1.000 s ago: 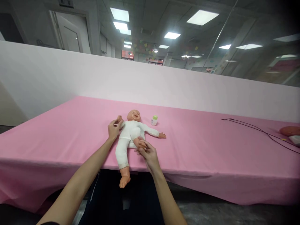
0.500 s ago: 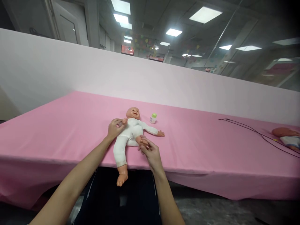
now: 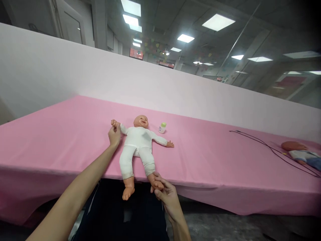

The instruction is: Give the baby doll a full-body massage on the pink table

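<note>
A baby doll (image 3: 139, 139) in a white suit lies on its back on the pink cloth, its head away from me and its feet past the table's front edge. My left hand (image 3: 114, 135) is closed on the doll's arm near its hand, held out at the left. My right hand (image 3: 167, 193) grips the doll's foot at the right, just beyond the edge. The doll's other arm is stretched out to the right and its other leg hangs straight; neither is touched. A small bottle (image 3: 162, 128) with a green cap stands right of the doll's head.
The pink cloth (image 3: 200, 150) covers the table. Dark cables (image 3: 265, 144) lie at the right, near a second doll (image 3: 293, 146) in white and blue. A white partition (image 3: 175, 90) with glass above it runs along the back.
My left hand has moved outward to the left, stretching the doll's arm away from its body. My right hand has come down toward me, and the bent leg is now straight.
</note>
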`<state>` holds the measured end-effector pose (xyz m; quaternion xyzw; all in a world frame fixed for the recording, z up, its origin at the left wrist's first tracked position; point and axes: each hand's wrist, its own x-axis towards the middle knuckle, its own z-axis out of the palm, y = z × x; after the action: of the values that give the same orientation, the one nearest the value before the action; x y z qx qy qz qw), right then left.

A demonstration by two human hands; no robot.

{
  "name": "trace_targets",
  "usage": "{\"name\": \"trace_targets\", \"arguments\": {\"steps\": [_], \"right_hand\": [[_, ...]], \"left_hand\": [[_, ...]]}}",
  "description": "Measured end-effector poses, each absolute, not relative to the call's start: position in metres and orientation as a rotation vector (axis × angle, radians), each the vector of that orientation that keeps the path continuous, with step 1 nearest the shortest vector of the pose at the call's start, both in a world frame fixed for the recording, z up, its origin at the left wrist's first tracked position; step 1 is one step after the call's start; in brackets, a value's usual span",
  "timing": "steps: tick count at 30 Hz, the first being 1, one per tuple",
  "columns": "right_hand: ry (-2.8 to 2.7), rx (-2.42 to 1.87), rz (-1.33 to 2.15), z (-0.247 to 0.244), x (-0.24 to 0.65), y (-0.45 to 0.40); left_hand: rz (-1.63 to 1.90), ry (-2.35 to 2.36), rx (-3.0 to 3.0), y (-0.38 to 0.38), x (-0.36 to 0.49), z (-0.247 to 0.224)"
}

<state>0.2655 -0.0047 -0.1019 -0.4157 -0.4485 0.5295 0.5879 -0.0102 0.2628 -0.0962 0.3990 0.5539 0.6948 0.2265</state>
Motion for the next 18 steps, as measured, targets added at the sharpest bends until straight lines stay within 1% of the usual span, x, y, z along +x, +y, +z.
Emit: {"name": "trace_targets", "arguments": {"steps": [2, 5, 8, 11, 14, 18], "right_hand": [[-1.066, -0.986, 1.198, -0.099, 0.266, -0.006], [-1.089, -0.956, 1.132, -0.073, 0.253, 0.020], [-1.111, -0.947, 1.096, -0.049, 0.231, 0.065], [-1.086, -0.963, 1.136, -0.041, 0.211, 0.102], [-1.078, -0.951, 1.145, -0.041, 0.203, 0.102], [-1.182, -0.944, 1.192, -0.053, 0.218, 0.047]], "left_hand": [[1.942, 1.526, 1.073, 0.262, -0.010, -0.095], [1.964, 1.394, 1.384, 0.254, -0.005, -0.090], [1.787, 1.323, 1.825, 0.246, 0.001, -0.088], [1.596, 1.255, 2.098, 0.244, 0.003, -0.089], [1.613, 1.248, 2.066, 0.246, 0.001, -0.091], [1.794, 1.354, 1.748, 0.249, -0.001, -0.091]]}}
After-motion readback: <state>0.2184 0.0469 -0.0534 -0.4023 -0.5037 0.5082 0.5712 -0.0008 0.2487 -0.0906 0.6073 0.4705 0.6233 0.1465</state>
